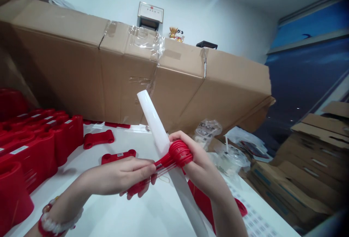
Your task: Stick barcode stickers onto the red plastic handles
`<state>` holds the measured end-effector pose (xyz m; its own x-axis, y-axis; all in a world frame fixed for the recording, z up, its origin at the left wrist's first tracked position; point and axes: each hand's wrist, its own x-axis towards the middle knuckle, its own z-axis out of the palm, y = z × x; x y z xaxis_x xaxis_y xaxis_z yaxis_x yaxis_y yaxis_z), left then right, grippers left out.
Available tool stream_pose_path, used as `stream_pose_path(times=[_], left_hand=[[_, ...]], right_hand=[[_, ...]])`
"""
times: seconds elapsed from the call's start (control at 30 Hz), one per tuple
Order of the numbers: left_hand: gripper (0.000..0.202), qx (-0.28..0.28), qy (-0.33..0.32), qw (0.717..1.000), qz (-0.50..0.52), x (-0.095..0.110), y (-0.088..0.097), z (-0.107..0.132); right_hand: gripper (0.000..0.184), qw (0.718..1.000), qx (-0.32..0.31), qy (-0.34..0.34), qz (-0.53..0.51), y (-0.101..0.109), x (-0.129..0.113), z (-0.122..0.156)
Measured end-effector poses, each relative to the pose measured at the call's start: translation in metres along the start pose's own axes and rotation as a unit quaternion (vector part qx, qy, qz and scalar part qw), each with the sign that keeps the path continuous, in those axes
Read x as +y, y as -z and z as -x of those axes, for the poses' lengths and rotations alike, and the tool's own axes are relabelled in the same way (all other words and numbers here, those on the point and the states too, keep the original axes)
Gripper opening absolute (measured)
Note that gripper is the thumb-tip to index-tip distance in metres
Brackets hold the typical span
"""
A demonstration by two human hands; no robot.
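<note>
Plainly red, ridged bundle (178,153)

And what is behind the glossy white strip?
Behind the strip, brown cardboard shows around its upper end and white tabletop beside its lower part. What it blocks is hidden; a ribbed red piece in the right hand covers its middle.

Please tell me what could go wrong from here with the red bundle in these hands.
The red bundle, held by the left hand and right hand, could slip if either grip loosens. The thin strands between the hands might snag or snap if pulled too hard. The white bar, so close to the hands, may get knocked.
</note>
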<state>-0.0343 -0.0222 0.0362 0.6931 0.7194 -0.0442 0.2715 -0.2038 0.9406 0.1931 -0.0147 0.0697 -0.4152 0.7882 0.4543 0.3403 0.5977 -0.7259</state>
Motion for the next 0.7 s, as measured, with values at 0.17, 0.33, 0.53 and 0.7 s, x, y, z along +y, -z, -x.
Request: stream_pose_path(times=[0.17, 0.33, 0.53, 0.7], left_hand=[[0.051, 0.018, -0.008, 1.000, 0.020, 0.0045, 0.0013, 0.0050], [0.047, 0.018, -0.032, 0.999, -0.003, 0.0050, 0.0034, 0.0034], [0.051, 0.031, -0.019, 0.998, -0.047, 0.0068, 0.0036, 0.0069], [0.042, 0.072, 0.020, 0.988, -0.132, 0.0055, 0.0009, 0.0113]], right_hand=[[0.018, 0.998, 0.041, 0.018, 0.041, -0.0041, 0.0020, 0.0007], [0.014, 0.993, 0.076, 0.048, 0.070, -0.0044, 0.0042, -0.0027], [0.013, 0.986, 0.105, 0.076, 0.106, -0.0048, 0.0055, -0.0032], [0.023, 0.978, 0.120, 0.117, 0.124, -0.0081, 0.0069, -0.0018]])
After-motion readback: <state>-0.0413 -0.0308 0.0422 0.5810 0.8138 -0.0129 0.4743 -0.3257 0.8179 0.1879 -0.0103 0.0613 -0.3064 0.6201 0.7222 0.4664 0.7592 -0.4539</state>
